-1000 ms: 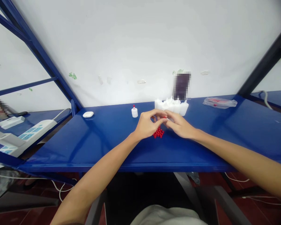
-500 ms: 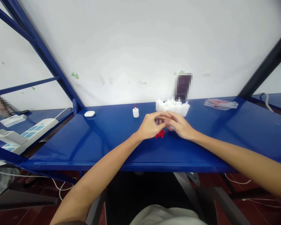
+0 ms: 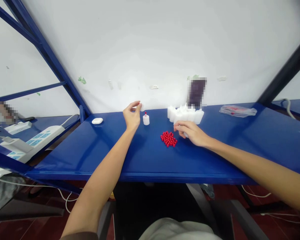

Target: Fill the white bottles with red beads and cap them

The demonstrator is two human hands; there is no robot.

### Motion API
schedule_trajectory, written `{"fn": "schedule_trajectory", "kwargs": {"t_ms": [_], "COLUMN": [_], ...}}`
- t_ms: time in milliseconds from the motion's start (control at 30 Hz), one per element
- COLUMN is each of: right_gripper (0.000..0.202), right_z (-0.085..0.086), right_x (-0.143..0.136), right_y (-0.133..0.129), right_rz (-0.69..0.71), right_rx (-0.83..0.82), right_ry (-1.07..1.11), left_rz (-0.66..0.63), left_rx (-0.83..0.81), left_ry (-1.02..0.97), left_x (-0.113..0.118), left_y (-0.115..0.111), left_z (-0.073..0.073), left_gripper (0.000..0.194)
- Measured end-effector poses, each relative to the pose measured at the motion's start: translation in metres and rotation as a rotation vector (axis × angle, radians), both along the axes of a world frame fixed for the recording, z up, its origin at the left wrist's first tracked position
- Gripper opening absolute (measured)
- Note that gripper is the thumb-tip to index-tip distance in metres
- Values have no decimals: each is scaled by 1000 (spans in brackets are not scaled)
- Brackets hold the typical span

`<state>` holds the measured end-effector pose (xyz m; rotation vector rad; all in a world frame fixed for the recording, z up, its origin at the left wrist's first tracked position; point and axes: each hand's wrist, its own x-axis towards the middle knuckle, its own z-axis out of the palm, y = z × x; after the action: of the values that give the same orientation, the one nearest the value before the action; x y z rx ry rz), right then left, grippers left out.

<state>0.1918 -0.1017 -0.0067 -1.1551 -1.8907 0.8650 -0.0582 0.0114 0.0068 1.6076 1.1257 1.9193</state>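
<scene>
Raised near the back edge of the blue table [image 3: 110,146], my left hand [image 3: 133,115] pinches something white and too small to name, just left of a small white bottle [image 3: 146,120] with a red tip. My right hand [image 3: 191,132] is curled around a small whitish thing, mostly hidden by the fingers. Between the hands, a loose pile of small red caps [image 3: 168,139] lies on the table. Behind my right hand, a cluster of white bottles [image 3: 186,115] stands upright.
A white earphone case [image 3: 97,121] lies at the back left, a clear plastic bag with red bits [image 3: 237,111] at the back right. Power strips [image 3: 43,138] sit beyond the left frame post. A dark pixelated object [image 3: 196,93] leans on the wall.
My hands have come apart. The left one moved left and back, beside the small white bottle, while the right one stayed near its place. The whole red pile now shows.
</scene>
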Motion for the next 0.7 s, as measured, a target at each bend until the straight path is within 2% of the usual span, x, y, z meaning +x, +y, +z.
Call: {"fn": "schedule_trajectory", "kwargs": {"t_ms": [100,333,533,633,700], "right_gripper": [21,12,17,25,27], "right_z": [2,4,8,7,6], "right_x": [0,6,16,17,16], "right_y": [-5,-3,9,11,11], "right_rz": [-9,-47,-139,-157,-159], "right_rx": [-19,40,317,328,291], "right_ry": [-10,72,28,6,4], "left_rz": [-23,-130,-82,-42,31], "left_rx": [-13,-25,-32,0,71], "left_ry": [119,378,461,462,444], "left_x": [-13,-7,-9,-10,-8], "left_y": [13,12,10,9,3], "left_z": [-5,-14,-16,-15,-11], "left_gripper": [24,17,19,24,30]}}
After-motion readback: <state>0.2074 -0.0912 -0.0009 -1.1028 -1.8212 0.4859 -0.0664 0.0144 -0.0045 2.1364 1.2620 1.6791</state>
